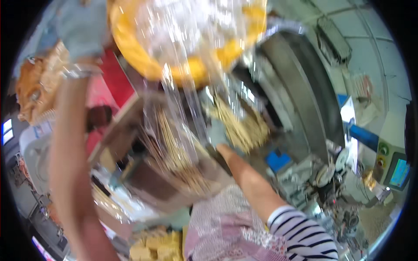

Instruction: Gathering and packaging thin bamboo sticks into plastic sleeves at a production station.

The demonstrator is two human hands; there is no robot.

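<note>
Left hand (82, 32) raised, right hand (217, 133) beside thin wooden sticks (244, 127), both grips too blurred to tell, I likely needed aligned ends.

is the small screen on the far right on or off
On: the small screen is lit bright blue, though what it displays is too small to read.

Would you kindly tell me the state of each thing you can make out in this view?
Yellow basin: heaped with clear plastic
Clear plastic: crumpled, shiny, strips trailing below the basin
Pale stick bundle: fanned out
Left hand: gloved, raised, blurred; grip unclear
Right hand: gloved, beside the pale stick bundle; grip unclear
Box: open-topped, sticks inside
Sticks: loose, roughly aligned
Control panel screen: lit
</note>
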